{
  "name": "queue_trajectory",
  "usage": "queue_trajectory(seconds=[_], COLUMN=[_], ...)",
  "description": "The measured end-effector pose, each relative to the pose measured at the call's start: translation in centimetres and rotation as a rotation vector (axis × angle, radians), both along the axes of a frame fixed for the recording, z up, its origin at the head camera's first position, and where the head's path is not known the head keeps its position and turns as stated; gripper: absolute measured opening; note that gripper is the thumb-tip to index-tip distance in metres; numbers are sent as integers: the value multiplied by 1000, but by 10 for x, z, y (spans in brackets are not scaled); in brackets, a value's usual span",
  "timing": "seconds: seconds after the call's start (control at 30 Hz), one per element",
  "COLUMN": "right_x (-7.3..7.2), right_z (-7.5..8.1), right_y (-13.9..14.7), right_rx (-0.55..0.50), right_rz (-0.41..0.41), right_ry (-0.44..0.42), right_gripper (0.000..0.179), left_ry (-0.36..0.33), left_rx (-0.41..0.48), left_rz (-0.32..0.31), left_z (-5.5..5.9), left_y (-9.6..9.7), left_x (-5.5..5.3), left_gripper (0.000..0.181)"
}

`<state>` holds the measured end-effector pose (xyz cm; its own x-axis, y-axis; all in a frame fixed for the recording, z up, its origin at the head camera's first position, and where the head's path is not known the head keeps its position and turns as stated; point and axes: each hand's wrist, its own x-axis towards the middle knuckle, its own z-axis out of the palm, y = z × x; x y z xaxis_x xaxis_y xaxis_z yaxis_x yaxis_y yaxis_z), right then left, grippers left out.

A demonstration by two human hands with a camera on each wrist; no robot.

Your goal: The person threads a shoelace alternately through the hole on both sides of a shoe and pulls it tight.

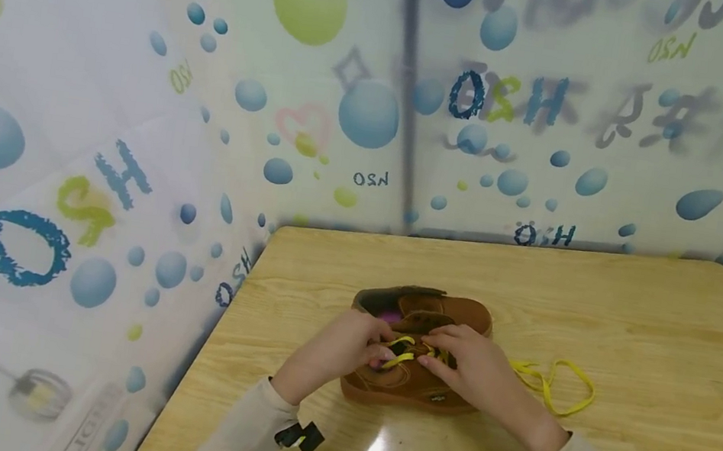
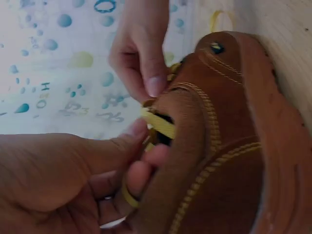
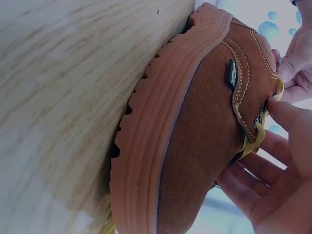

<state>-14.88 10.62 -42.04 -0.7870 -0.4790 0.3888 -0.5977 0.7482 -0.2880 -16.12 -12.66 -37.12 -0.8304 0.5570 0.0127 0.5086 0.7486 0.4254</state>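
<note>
A brown shoe (image 1: 395,384) with a thick reddish-brown sole (image 3: 146,146) and pale stitching stands on the table. My left hand (image 1: 355,340) pinches a yellow shoelace (image 2: 163,126) at the shoe's opening, thumb outside and some fingertips under the edge. Across from it, my right hand (image 1: 467,360) has its thumb and forefinger close together on the shoelace at the eyelets (image 3: 258,119). Its other fingers (image 3: 243,180) spread against the upper. Fingers partly hide the threaded lace. Behind the hands rises more brown leather (image 1: 469,318) with a dark opening; I cannot tell whether it is a second shoe.
A loose yellow lace (image 1: 579,375) lies looped on the wooden table (image 1: 665,337), right of the shoe. Something purple (image 1: 390,316) shows inside the dark opening. Patterned wall sheets (image 1: 315,157) border the table's left and far sides.
</note>
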Motion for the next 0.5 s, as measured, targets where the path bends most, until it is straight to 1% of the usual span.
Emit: queue_trajectory(seconds=[0.1, 0.2, 0.27, 0.37, 0.43, 0.5], right_x=[2, 3, 4, 5, 4, 1], right_z=[-1, -2, -1, -2, -1, 0], right_y=[2, 4, 5, 6, 5, 2], right_rx=[-9, -13, -12, -10, -10, -11], right_rz=[-9, -19, -27, -34, -19, 21], right_ry=[-9, -17, -17, -10, -11, -27], right_gripper=[35, 35, 35, 34, 35, 37], left_ry=[21, 55, 80, 84, 71, 57], left_rx=[-38, -66, -131, -224, -257, -234], left_rz=[-31, -80, -122, -183, -188, -170], left_z=[-4, -6, -8, -11, -12, -11], left_y=[3, 5, 5, 7, 4, -2], left_x=[-2, -4, -5, -5, -4, -2], left_gripper=[21, 17, 14, 20, 27, 27])
